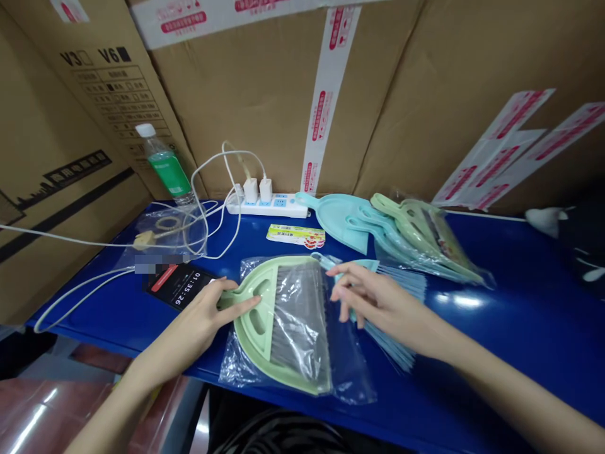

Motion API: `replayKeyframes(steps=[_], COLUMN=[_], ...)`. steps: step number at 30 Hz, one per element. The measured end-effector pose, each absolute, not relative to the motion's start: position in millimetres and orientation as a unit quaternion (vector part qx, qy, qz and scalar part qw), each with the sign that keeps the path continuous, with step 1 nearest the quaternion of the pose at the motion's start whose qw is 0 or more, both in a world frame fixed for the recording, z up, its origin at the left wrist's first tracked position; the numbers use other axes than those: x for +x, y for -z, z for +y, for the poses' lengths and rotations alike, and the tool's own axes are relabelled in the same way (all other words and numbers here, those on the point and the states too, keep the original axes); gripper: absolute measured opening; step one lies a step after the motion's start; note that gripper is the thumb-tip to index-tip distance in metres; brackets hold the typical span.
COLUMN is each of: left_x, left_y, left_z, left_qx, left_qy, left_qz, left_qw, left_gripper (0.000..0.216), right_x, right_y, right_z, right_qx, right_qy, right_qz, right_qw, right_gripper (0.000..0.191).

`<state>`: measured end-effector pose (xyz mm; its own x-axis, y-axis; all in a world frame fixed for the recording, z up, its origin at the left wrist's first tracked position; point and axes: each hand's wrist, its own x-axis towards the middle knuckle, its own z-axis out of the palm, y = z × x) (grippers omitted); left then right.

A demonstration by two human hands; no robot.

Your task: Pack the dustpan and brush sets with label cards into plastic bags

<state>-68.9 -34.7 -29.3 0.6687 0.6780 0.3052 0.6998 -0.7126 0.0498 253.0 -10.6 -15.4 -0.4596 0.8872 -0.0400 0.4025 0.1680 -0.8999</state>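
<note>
A light green dustpan with a grey-bristled brush [300, 315] lies partly inside a clear plastic bag [352, 372]. My left hand [208, 312] is closed round the handle end at the left, with one finger stretched over the green brush head. Past the bristles, my right hand [371, 296] hovers over the bag's right side, fingers loosely bent and apart, with nothing visible in them. Beneath and behind that hand lies a light blue brush [399, 315], its bristles fanned out; the hand hides part of it.
Behind are a light blue dustpan [343, 217] and several bagged green and blue sets [420, 236]. A printed label strip [295, 236], power strip [269, 207], white cables, phone [182, 285] and bottle [167, 167] lie left of them. Cardboard boxes [265, 107] wall the blue table [510, 353].
</note>
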Motion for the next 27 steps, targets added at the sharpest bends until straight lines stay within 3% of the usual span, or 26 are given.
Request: replayKeyframes(steps=[6, 10, 21, 27], left_x=[-50.5, -35.7, -31.8, -103.1], left_y=[6.6, 2.2, 13.5, 4.4], left_z=[-22.6, -15.9, -31.0, -33.9], left_qx=[-0.912, -0.919, -0.936, -0.867], left_qy=[0.150, 0.132, 0.227, 0.207], left_qz=[-0.378, -0.367, -0.189, -0.377], left_qw=[0.048, 0.062, 0.193, 0.249], left_gripper=[0.069, 0.069, 0.033, 0.044], right_x=[250.3, 251.0, 255.0, 259.1], right_y=[20.5, 23.8, 26.8, 22.8], right_z=[-18.2, -13.3, -11.1, -7.9], right_qx=[-0.409, -0.417, -0.439, -0.448], right_qy=[-0.608, -0.635, -0.628, -0.606], right_qz=[-0.609, -0.557, -0.541, -0.566], right_qw=[0.305, 0.335, 0.347, 0.334], right_gripper=[0.051, 0.056, 0.069, 0.066])
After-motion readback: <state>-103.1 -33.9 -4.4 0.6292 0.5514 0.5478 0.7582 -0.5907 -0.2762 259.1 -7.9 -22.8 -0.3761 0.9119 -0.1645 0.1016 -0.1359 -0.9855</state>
